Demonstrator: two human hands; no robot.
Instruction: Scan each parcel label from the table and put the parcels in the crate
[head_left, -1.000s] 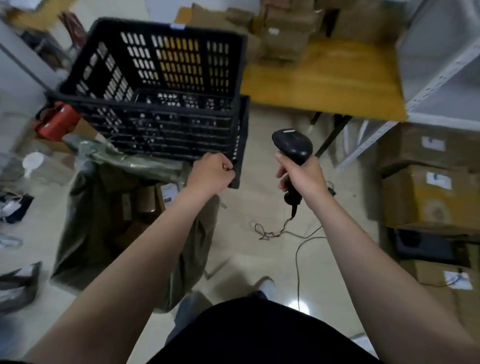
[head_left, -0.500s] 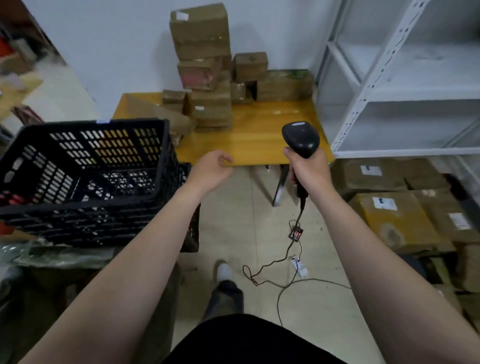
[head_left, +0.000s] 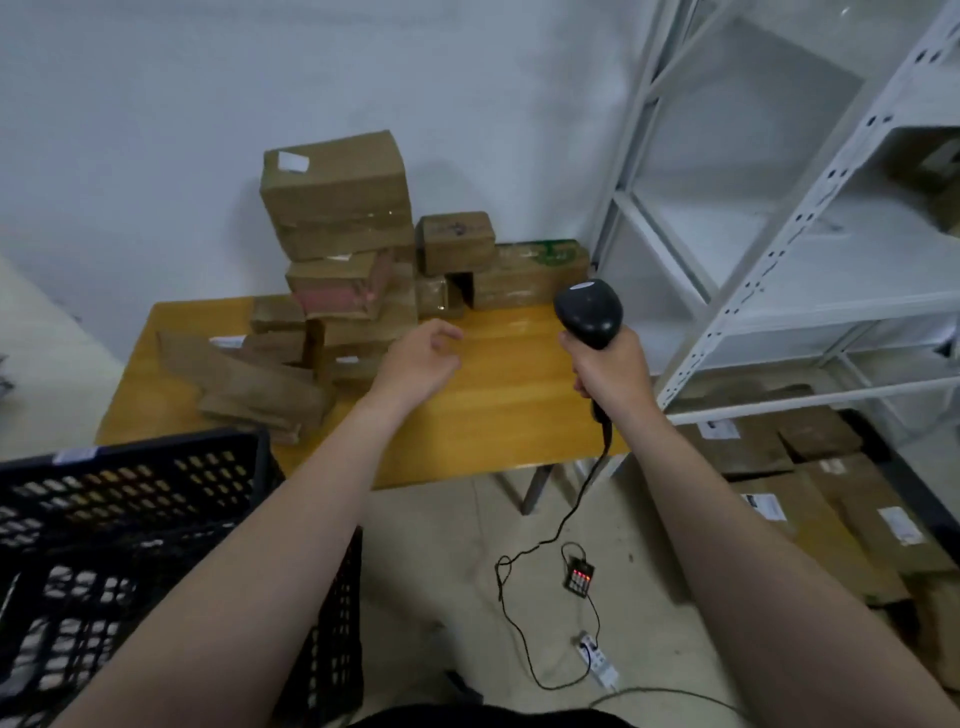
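Several brown cardboard parcels are stacked on the yellow wooden table (head_left: 498, 415) against the wall; the biggest parcel (head_left: 337, 195) tops the stack, and a flat parcel (head_left: 244, 384) lies at the front left. My left hand (head_left: 421, 361) hovers over the table with loose, parted fingers and holds nothing, just right of the stack. My right hand (head_left: 610, 366) grips the handle of a black barcode scanner (head_left: 589, 312), head up, above the table's right part. A black plastic crate (head_left: 130, 561) stands at lower left, next to the table.
A white metal shelf rack (head_left: 779, 234) rises at the right, with more labelled cardboard boxes (head_left: 810, 493) on the floor beneath it. The scanner's cable (head_left: 524, 623) trails across the floor to a small device with red lights (head_left: 579, 574).
My view has swung up from the crate to the table. My left hand let go of the crate's rim and moved forward over the table. The right hand keeps holding the scanner.
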